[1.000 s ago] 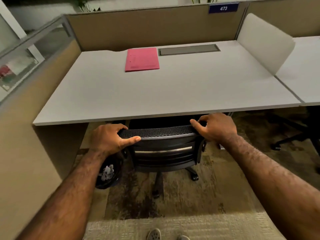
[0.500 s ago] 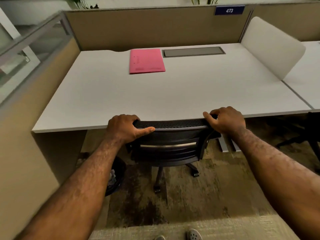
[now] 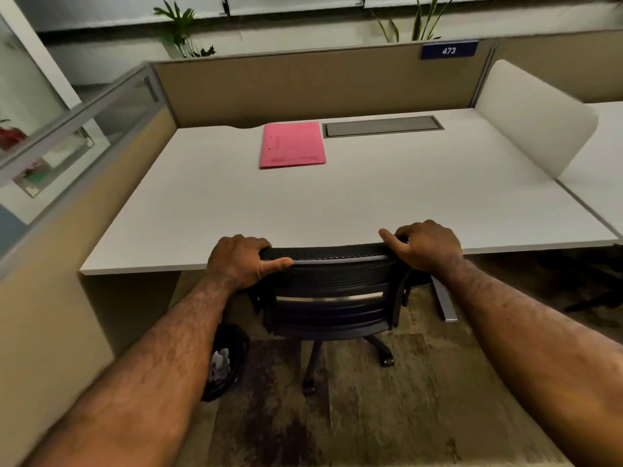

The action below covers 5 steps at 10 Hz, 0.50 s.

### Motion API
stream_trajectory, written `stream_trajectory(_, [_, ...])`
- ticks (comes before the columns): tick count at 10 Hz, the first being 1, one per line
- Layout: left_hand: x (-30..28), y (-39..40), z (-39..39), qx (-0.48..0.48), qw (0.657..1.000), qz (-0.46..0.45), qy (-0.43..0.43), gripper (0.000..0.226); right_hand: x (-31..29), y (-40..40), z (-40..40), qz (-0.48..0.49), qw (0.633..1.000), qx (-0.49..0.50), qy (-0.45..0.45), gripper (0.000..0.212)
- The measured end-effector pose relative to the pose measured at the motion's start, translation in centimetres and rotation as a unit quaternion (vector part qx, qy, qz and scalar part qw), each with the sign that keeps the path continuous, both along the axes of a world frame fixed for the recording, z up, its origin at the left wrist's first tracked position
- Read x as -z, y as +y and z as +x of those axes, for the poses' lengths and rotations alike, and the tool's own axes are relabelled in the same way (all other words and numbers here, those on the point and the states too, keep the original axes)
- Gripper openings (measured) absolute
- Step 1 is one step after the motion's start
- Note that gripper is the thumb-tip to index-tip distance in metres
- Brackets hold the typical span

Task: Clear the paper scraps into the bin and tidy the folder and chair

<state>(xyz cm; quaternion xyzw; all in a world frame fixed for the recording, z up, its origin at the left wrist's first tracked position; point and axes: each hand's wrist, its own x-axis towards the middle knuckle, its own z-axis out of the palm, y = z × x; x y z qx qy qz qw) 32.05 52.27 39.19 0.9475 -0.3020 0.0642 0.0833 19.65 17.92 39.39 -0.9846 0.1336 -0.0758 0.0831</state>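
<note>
A black mesh-backed office chair (image 3: 328, 291) stands tucked against the front edge of the white desk (image 3: 303, 210). My left hand (image 3: 241, 261) grips the left end of the chair's top rail, and my right hand (image 3: 426, 246) grips the right end. A pink folder (image 3: 291, 144) lies flat and closed at the back of the desk. On the floor to the left, partly hidden by my left forearm, a black bin (image 3: 226, 362) holds white paper scraps (image 3: 219, 364).
Tan partition panels (image 3: 320, 85) wall the desk at the back and left. A grey cable cover (image 3: 381, 126) sits beside the folder. A white divider (image 3: 536, 116) stands on the right. A metal desk leg (image 3: 445, 298) is right of the chair.
The chair has rolled forward under the desk with both hands holding its back; its top rail now meets the desk's front edge. The view has risen and come closer.
</note>
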Motion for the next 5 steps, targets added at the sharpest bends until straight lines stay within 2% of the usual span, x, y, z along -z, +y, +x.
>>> stream_trajectory(2, [-0.4,0.0,-0.7,-0.009,0.999,0.040,0.021,0.091,-0.3,0.2,0.0,0.013,0.999,-0.013,0.033,0.079])
stream_trajectory(4, [-1.8,-1.3,-1.2,-0.041,0.986,0.070,0.142,0.097,-1.2,0.6,0.2,0.028,0.995,-0.036,0.093,0.076])
stream_trajectory(5, [-2.0,-2.1,-1.2,-0.071,0.974,0.072,0.205,0.095,-1.4,1.2,0.5,0.065,0.991,-0.047,0.108,0.075])
